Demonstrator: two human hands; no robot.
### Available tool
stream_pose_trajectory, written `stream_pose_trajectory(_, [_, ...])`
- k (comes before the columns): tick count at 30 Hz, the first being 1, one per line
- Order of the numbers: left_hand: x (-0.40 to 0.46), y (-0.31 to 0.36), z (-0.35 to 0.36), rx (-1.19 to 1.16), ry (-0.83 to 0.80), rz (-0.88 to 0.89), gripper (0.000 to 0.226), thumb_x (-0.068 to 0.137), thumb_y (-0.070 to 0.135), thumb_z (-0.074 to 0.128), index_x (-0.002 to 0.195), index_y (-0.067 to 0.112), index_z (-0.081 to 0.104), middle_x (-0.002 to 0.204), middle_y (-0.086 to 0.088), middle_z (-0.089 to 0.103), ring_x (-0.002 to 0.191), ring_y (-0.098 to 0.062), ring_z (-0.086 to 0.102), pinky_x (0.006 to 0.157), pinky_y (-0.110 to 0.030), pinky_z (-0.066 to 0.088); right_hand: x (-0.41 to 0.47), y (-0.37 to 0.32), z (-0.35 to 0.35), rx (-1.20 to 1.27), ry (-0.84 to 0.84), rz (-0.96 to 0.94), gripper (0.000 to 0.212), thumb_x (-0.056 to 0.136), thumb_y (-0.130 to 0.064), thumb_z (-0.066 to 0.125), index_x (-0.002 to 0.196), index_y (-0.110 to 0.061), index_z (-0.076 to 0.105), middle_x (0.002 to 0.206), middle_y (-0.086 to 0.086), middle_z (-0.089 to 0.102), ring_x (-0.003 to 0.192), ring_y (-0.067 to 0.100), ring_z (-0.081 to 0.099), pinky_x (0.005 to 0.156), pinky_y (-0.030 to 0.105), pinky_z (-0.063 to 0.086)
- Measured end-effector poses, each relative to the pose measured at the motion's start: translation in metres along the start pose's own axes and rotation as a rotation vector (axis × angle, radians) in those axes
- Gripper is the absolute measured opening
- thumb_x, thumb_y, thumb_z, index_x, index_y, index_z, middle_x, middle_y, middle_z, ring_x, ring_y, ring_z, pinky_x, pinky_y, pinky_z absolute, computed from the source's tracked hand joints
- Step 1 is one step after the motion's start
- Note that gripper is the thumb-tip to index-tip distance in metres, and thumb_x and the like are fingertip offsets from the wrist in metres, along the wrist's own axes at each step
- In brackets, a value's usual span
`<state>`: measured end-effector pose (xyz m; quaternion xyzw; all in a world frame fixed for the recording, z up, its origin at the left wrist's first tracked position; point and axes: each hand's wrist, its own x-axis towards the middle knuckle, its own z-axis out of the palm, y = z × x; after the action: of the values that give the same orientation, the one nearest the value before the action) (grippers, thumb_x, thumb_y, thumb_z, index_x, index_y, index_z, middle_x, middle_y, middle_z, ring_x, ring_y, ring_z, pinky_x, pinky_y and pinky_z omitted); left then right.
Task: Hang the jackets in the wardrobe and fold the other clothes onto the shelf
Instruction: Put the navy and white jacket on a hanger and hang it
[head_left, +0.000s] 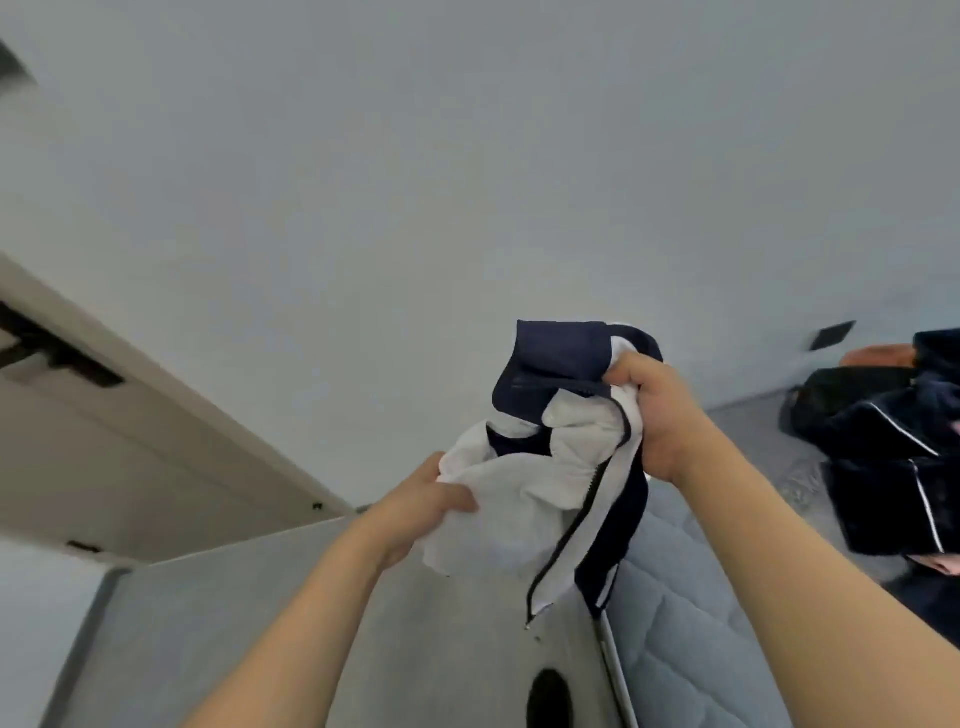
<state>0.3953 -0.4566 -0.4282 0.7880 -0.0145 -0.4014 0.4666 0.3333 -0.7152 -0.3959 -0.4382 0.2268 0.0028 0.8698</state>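
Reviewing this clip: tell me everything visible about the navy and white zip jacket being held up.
The jacket is bunched soft fabric, white with navy panels and a navy collar flopped at the top. A dark zipper runs down an open front edge that dangles lowest. It hangs in the air in front of a pale wall, above the floor beside a quilted mattress. The left hand grips the white fabric; the right hand grips it below the collar.

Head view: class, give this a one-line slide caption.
Both hands, left and right, grip a navy-and-white zip jacket in mid-air.
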Motion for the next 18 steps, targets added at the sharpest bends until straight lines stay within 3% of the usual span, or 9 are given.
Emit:
stream_pose_trajectory(2, [-0.070, -0.013, -0.028, 0.003, 0.028, -0.009, 0.059, 0.068, 0.027, 0.072, 0.124, 0.036, 0.056, 0.116, 0.000, 0.072, 0.104, -0.024, 0.070, 0.095, -0.049, 0.055, -0.040, -0.010, 0.067, -0.043, -0.105, 0.016, 0.028, 0.064, -0.013, 0.051, 0.090, -0.006, 0.060, 0.080, 0.010, 0.057, 0.069, 0.027, 0.057, 0.065, 0.033, 0.044])
stream_pose_trajectory(5, [-0.163, -0.027, -0.063, -0.065, 0.179, -0.013, 0.084, 0.066, 0.044, 0.078, 0.137, 0.040, 0.034, 0.104, 0.006, 0.072, 0.097, -0.016, 0.071, 0.090, -0.039, 0.056, -0.101, -0.016, 0.167, -0.140, -0.300, 0.020, 0.042, 0.055, -0.013, 0.051, 0.098, -0.011, 0.050, 0.082, 0.009, 0.047, 0.075, 0.028, 0.049, 0.065, 0.034, 0.041])
stream_pose_trajectory(8, [-0.242, -0.032, -0.098, -0.150, 0.457, 0.202, 0.099, 0.062, 0.044, 0.082, 0.141, 0.052, 0.023, 0.131, 0.010, 0.053, 0.120, -0.012, 0.056, 0.093, -0.033, 0.047, -0.157, -0.007, 0.251, -0.230, -0.522, 0.020, 0.035, 0.055, -0.013, 0.051, 0.089, -0.008, 0.052, 0.076, 0.009, 0.049, 0.069, 0.028, 0.051, 0.063, 0.033, 0.042])
stream_pose_trajectory(10, [-0.289, -0.041, -0.117, -0.177, 0.586, 0.299, 0.084, 0.066, 0.038, 0.083, 0.137, 0.041, 0.039, 0.138, 0.012, 0.052, 0.125, -0.010, 0.052, 0.102, -0.033, 0.044, -0.190, 0.006, 0.295, -0.291, -0.633, 0.016, 0.027, 0.055, -0.012, 0.050, 0.082, -0.007, 0.054, 0.072, 0.010, 0.053, 0.064, 0.027, 0.054, 0.061, 0.031, 0.044])
stream_pose_trajectory(12, [-0.334, -0.060, -0.129, -0.178, 0.681, 0.330, 0.048, 0.078, 0.037, 0.074, 0.124, 0.029, 0.061, 0.121, 0.005, 0.068, 0.113, -0.015, 0.063, 0.103, -0.040, 0.049, -0.219, 0.026, 0.331, -0.343, -0.697, 0.016, 0.025, 0.057, -0.012, 0.050, 0.082, -0.008, 0.055, 0.070, 0.010, 0.054, 0.062, 0.027, 0.055, 0.060, 0.031, 0.046])
stream_pose_trajectory(14, [-0.379, -0.091, -0.132, -0.272, 0.807, 0.344, 0.024, 0.092, 0.039, 0.061, 0.109, 0.023, 0.070, 0.107, -0.001, 0.075, 0.106, -0.024, 0.068, 0.100, -0.049, 0.051, -0.245, 0.049, 0.363, -0.410, -0.715, 0.009, 0.009, 0.065, -0.012, 0.050, 0.070, -0.011, 0.057, 0.063, 0.006, 0.054, 0.056, 0.023, 0.053, 0.055, 0.027, 0.044])
stream_pose_trajectory(16, [-0.427, -0.126, -0.129, -0.506, 0.965, 0.375, 0.024, 0.100, 0.038, 0.054, 0.106, 0.021, 0.070, 0.103, -0.003, 0.076, 0.105, -0.028, 0.069, 0.092, -0.043, 0.056, -0.267, 0.077, 0.391, -0.520, -0.694, -0.039, 0.013, 0.073, -0.010, 0.048, 0.062, -0.014, 0.053, 0.054, 0.000, 0.050, 0.049, 0.019, 0.047, 0.049, 0.023, 0.038])
stream_pose_trajectory(18, [-0.476, -0.154, -0.124, -0.689, 1.063, 0.437, 0.026, 0.102, 0.038, 0.053, 0.112, 0.020, 0.069, 0.104, 0.000, 0.076, 0.104, -0.024, 0.070, 0.082, -0.033, 0.057, -0.292, 0.111, 0.417, -0.651, -0.697, -0.146, 0.011, 0.077, -0.008, 0.048, 0.073, -0.009, 0.058, 0.057, 0.001, 0.057, 0.051, 0.019, 0.053, 0.051, 0.022, 0.040])
